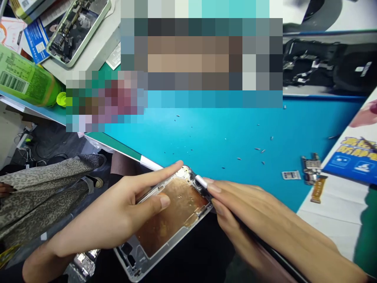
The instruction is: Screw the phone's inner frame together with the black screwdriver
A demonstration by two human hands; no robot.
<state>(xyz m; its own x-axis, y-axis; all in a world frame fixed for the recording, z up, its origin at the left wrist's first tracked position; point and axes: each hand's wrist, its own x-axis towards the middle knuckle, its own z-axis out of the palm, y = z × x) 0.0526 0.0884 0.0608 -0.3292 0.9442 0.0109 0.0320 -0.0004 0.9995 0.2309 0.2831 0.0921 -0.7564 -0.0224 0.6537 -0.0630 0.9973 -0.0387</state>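
My left hand grips a stripped phone frame along its left side, thumb resting on the brown inner plate and index finger stretched to the upper corner. The frame is tilted above the front edge of the bench. My right hand pinches a small white piece at the frame's upper right corner. A dark thin rod runs back under this hand; whether it joins the white piece is hidden.
Tiny screws lie scattered on the blue mat. To the right are a circuit board piece, a flex cable and a printed box. Another opened phone and a green bottle stand left. Someone's patterned trousers show below.
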